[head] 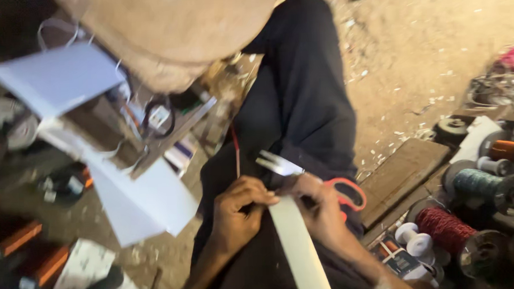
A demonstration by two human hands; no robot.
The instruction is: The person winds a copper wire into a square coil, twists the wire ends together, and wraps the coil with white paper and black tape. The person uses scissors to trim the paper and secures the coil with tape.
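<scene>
Pinching the top end of a long white strip (299, 246), the left hand (240, 211) had its fingers closed on the strip's upper left corner, over the lap of dark trousers (301, 102). Beside it, the right hand (320, 208) gripped red-handled scissors (304, 177), fingers through the loops, with the blades parted and pointing up to the left just above the strip's end. The strip ran down and to the right across the lap toward the lower edge of the view. Near the right hand stood spools of wire: a red one (445, 229), a green one (478, 184) and a small white one (417, 241). White sheets (144, 201) lay on the cluttered floor to the left.
</scene>
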